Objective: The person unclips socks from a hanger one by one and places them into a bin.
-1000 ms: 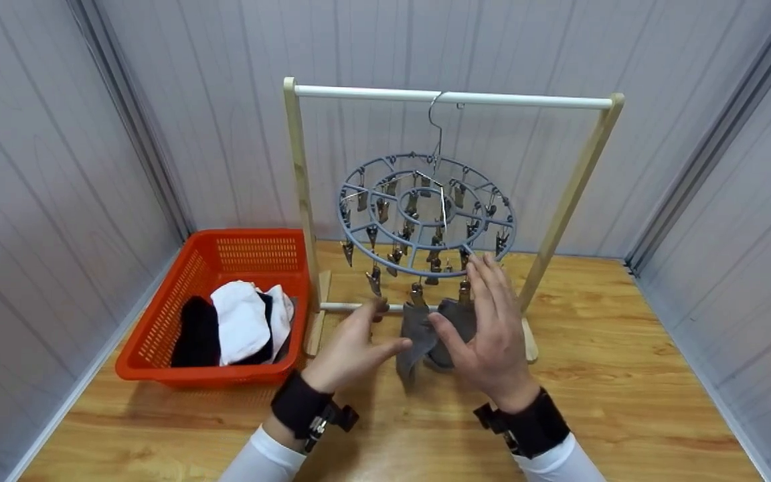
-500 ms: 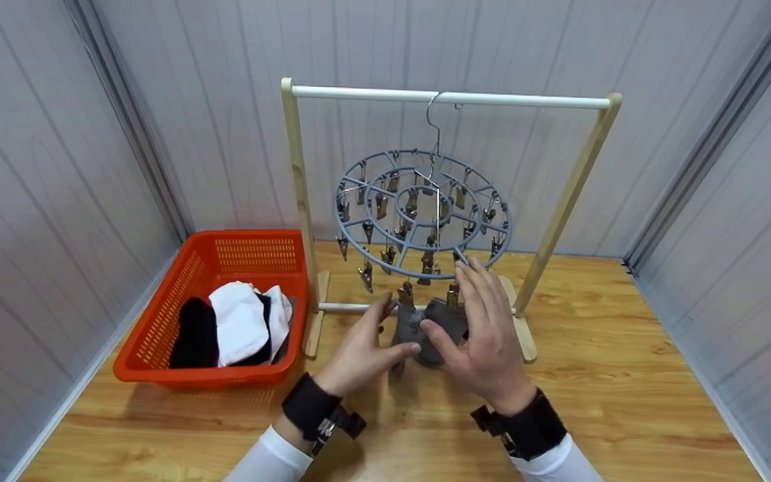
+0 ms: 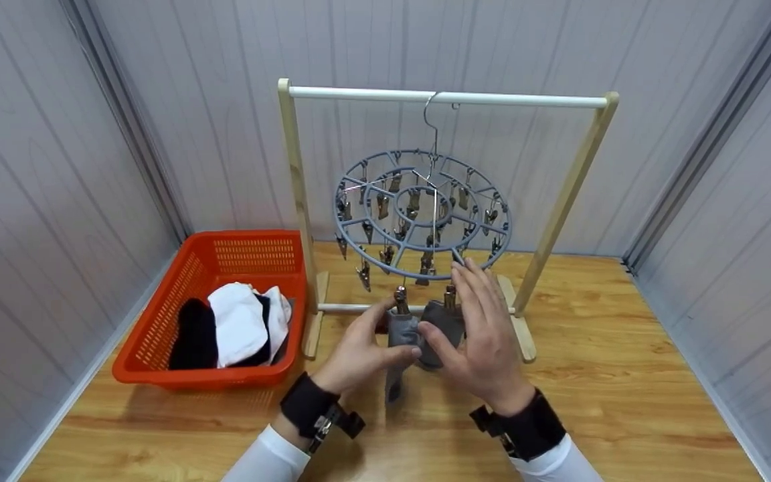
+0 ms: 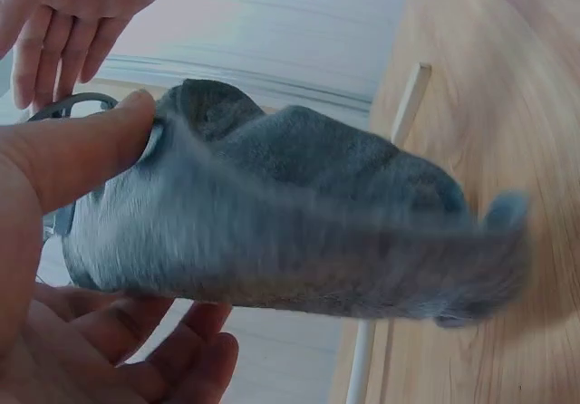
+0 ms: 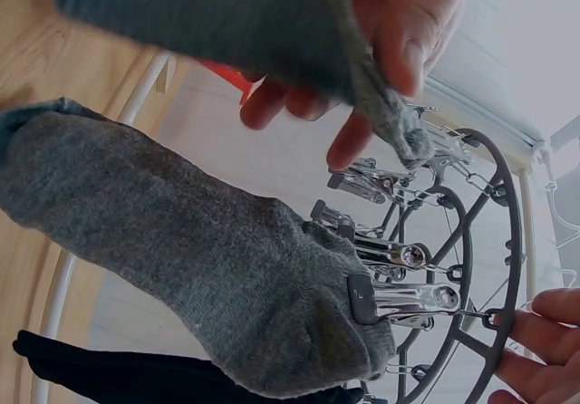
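Note:
Two grey socks hang from metal clips at the near side of a round clip hanger [image 3: 419,276]. The left grey sock [image 3: 400,328] lies between the thumb and fingers of my left hand [image 3: 359,351]; in the left wrist view the thumb touches its upper edge, with the fingers spread behind. Its lower end is blurred. The other grey sock [image 5: 208,241] hangs beside it, held by a clip [image 5: 408,300]. My right hand [image 3: 489,345] is raised with extended fingers, fingertips right at the hanger's rim. A black sock [image 5: 136,368] shows behind in the right wrist view.
The hanger hooks over the white bar [image 3: 519,100] of a wooden stand, with several bare clips around its rings. At left stands an orange basket [image 3: 131,371] with white socks [image 3: 238,328] and a black sock [image 3: 195,335] in it. Panel walls enclose the table [image 3: 626,388].
My left hand has moved right and up to the left grey sock, which has turned and shifted left. The hanger has swung slightly left. My right hand has stayed nearly in place.

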### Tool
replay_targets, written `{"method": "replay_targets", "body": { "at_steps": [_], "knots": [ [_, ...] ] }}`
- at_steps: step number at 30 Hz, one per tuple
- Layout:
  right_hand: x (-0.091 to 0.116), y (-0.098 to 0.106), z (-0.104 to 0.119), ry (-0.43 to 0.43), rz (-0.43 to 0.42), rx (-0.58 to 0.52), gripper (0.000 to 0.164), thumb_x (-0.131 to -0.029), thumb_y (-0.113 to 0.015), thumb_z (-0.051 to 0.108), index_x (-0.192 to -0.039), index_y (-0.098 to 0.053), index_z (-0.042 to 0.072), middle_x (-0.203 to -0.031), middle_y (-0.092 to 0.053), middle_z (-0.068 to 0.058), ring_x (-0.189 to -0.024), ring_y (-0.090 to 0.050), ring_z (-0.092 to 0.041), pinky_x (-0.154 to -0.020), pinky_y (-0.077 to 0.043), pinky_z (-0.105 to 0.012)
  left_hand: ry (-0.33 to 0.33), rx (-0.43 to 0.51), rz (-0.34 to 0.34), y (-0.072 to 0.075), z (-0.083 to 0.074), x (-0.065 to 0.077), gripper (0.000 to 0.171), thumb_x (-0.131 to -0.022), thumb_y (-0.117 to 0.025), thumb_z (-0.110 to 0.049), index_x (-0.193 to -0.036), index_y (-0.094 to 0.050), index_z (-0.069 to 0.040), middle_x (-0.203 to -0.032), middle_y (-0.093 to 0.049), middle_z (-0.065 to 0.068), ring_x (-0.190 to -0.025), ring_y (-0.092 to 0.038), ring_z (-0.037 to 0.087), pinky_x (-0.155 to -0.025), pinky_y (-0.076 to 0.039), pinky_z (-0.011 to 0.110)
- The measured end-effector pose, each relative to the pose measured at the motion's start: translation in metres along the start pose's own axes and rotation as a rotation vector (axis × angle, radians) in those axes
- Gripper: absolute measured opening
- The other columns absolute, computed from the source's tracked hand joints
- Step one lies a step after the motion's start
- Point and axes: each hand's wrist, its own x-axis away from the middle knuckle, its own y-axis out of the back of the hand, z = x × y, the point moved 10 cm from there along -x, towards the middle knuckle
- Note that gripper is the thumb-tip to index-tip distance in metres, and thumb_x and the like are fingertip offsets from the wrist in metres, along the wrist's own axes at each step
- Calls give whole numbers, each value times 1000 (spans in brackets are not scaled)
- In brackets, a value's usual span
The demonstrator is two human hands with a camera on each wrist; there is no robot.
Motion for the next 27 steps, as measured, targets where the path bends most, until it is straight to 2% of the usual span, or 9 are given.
{"method": "replay_targets", "body": {
  "at_steps": [7,11,16,21,27],
  "knots": [
    [1,1,-1,-4,-6,-13,83,-112,-62,58,-162,-47,-7,-165,-52,-26,-160,-39,-42,-133,-22,-59,16,-45,80,-9,2,-1,72,-91,-94,-28,-150,-61,-4,-136,-72,12,-122,-69,29,-106,-58,52],
    [1,2,-1,-9,-12,-27,83,-112,-62,58,-163,-48,-6,-165,-51,-26,-160,-39,-42,-132,-25,-63,19,-30,121,-14,6,-1,60,-93,-93,-22,-143,-66,-3,-128,-75,8,-116,-71,24,-105,-57,50],
    [-1,3,-1,-14,-26,-39,82,-111,-64,55,-161,-49,-8,-164,-52,-26,-159,-40,-43,-134,-23,-57,63,23,193,-20,10,3,52,-93,-91,-17,-139,-72,-5,-123,-79,6,-111,-74,22,-102,-59,44],
    [-1,5,-1,-21,-35,-44,81,-111,-64,55,-160,-50,-7,-165,-51,-25,-159,-40,-43,-134,-23,-55,107,23,265,-26,14,6,43,-93,-89,-13,-133,-76,-7,-119,-81,5,-108,-75,22,-100,-60,42],
    [-2,11,3,27,-102,-56,75,-112,-65,50,-158,-53,-8,-162,-54,-28,-155,-43,-47,-133,-26,-57,135,27,286,-29,19,9,31,-92,-86,-6,-123,-79,-7,-109,-81,3,-99,-75,20,-93,-59,36]
  ]
}}
